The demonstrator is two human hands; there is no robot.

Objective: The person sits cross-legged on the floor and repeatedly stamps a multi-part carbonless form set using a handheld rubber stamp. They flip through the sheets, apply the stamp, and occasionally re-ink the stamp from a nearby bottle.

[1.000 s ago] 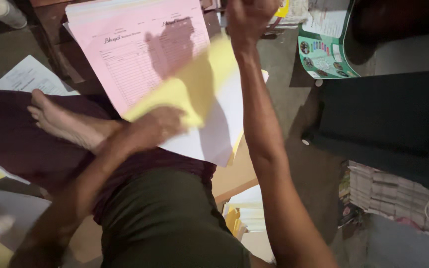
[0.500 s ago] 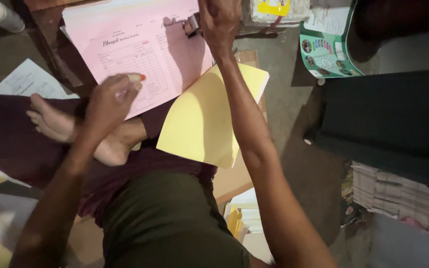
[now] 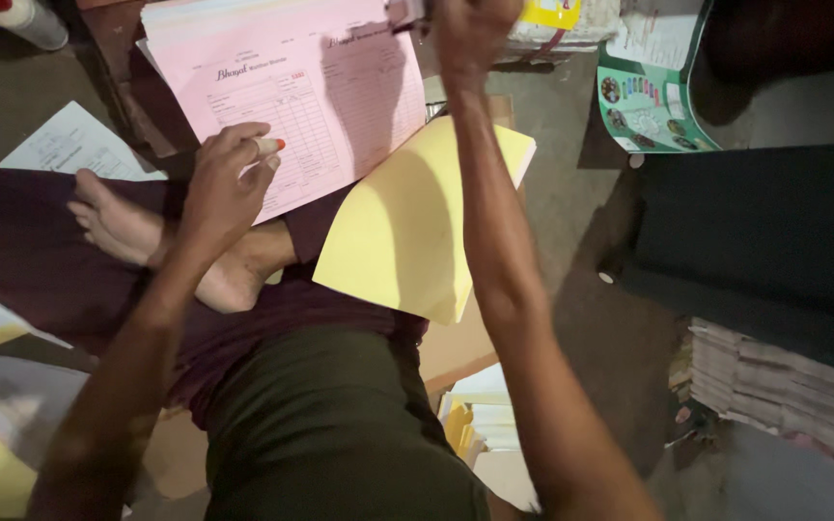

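A stack of pink printed forms (image 3: 311, 87) lies ahead of my crossed legs, held at its top by a metal clip (image 3: 405, 12). My right hand (image 3: 470, 34) is closed around that clip at the frame's top edge. My left hand (image 3: 229, 183) pinches the lower left edge of the top pink sheet, fingers curled, just above my bare foot (image 3: 137, 232). A stack of yellow sheets (image 3: 417, 222) rests tilted over my right knee, below the pink forms and under my right forearm.
A green printed card (image 3: 644, 96) and a large dark case (image 3: 755, 232) lie to the right, with a tied paper bundle (image 3: 774, 386) below them. A white form sheet (image 3: 74, 145) and a red-capped white bottle (image 3: 21, 17) are at left. More paper (image 3: 475, 425) sits beside my hip.
The yellow sheet has been turned down off the pink forms onto my knee. My left hand let it go and moved up to the pink sheet's edge. My right hand stayed at the clip.
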